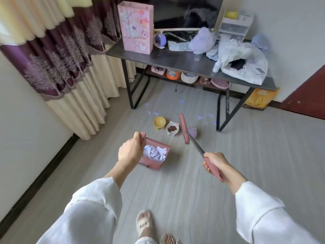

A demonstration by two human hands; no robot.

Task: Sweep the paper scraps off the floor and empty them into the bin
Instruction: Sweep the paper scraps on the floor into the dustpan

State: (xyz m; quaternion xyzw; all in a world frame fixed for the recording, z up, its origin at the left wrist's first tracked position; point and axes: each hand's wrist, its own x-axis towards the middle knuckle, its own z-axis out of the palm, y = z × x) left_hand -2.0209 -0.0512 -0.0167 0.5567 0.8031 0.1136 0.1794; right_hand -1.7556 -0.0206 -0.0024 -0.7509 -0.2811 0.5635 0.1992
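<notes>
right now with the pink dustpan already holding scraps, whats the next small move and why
Probably reach the pink broom toward the pale paper scraps near the black table leg and draw them back. The pink dustpan holds a pile, yet several scraps remain on the grey floor.

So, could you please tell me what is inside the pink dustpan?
The dustpan holds a heap of white paper scraps. The left hand gripping its handle covers the pan's near-left part.

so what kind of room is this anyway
Probably a room in a home with a pet: patterned curtains, a cluttered desk, and pet bowls, one holding kibble, on the floor.
</notes>
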